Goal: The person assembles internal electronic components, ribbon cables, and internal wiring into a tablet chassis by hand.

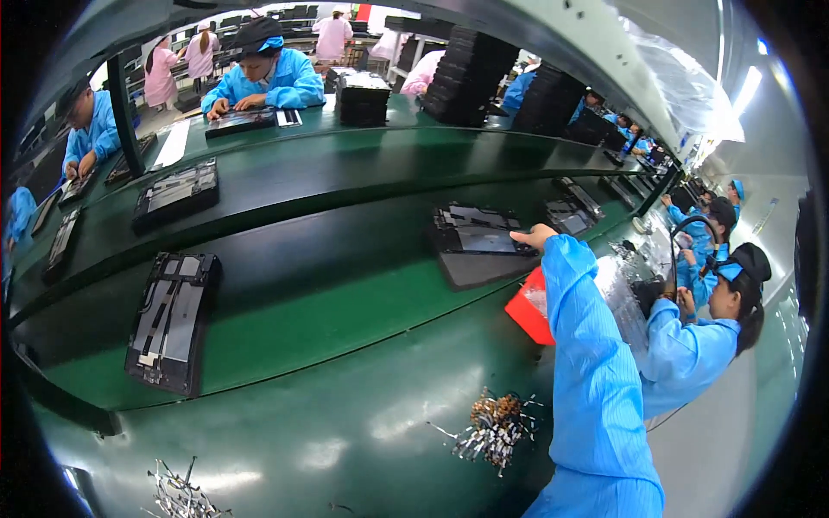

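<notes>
My right hand reaches across to the conveyor with its fingers closed on the right edge of an opened tablet. The tablet's inner parts, dark and grey panels, face up. Beneath its near side shows a dark, flat tray. A red bin stands just below the hand, partly behind my blue sleeve. My left hand is out of view. Another opened tablet lies in a black tray on the near belt at the left.
A pile of small flex cables lies on the green bench, with another pile at lower left. More opened tablets sit on the far belt. Black tray stacks rise behind. A co-worker sits close at my right.
</notes>
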The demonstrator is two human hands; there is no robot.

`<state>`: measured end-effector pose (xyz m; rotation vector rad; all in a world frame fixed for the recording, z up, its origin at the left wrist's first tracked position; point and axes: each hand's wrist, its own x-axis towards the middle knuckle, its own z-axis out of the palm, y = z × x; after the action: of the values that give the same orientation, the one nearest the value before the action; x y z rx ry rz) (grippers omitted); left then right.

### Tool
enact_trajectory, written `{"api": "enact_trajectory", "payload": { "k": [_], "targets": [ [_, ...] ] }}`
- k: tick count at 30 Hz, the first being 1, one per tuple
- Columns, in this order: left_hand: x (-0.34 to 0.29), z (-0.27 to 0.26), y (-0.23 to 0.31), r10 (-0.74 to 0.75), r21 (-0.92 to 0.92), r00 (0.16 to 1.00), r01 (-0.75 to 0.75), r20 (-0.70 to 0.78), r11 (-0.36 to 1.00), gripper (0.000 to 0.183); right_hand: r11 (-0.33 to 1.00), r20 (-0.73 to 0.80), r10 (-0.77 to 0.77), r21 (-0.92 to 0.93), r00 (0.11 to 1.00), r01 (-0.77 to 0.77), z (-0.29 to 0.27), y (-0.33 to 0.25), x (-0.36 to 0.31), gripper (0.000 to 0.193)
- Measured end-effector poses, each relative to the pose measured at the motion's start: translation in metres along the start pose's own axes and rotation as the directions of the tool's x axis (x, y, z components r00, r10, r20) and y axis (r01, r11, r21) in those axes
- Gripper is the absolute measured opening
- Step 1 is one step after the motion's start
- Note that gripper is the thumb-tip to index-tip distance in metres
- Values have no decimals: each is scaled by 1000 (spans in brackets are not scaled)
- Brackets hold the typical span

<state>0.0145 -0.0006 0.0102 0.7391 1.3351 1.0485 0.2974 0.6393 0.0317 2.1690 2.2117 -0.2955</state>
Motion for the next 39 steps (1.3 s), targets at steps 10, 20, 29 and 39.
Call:
{"api": "enact_trajectory", "payload": {
  "k": [10, 20, 29, 39],
  "targets": [
    [1, 1, 7, -57, -91, 998, 54, -33, 994, 11, 999, 268, 36, 2, 963, -38, -5, -25, 10, 118],
    [-9, -12, -9, 123, -62, 990, -128, -74, 990, 15, 522, 123, -448, 840, 885, 148, -20, -112, -93, 74],
    [-7, -77, -1, 559, -61, 670, -666, -489, 744, 6, 357, 367, -924, 737, 105, 574, 41, -173, -283, 84],
    [23, -28, -32, 478, -341, 754, -640, -451, 688, 10, 197, 332, -940, 702, -70, 685, 86, -191, -335, 79]
  ]
}}
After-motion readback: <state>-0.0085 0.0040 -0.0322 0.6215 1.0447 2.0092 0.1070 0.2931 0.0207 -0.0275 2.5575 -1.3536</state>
